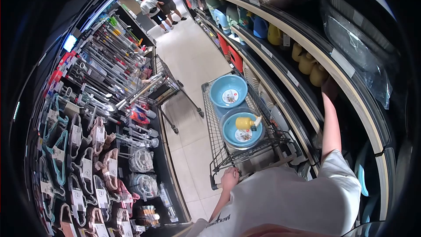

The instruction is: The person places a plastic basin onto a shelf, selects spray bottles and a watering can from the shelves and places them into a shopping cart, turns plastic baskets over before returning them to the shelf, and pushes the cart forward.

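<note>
A cart (242, 162) holding 2 basins (217, 85), 1 bottle (244, 123) in the nearer basin (229, 132), stands right of another cart (169, 90), beside shelves (291, 78)

Left hand (230, 178) curls low while right arm (331, 127) stretches forward

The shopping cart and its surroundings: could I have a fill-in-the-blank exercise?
The basins in the cart are coloured ____.
In the basin nearer the left hand lies a yellow spray ____.
The ____ hand reaches toward shelved yellow bottles.
At the picture's lower left hang clothes ____.

Missing words: blue; bottle; right; hangers.
</note>
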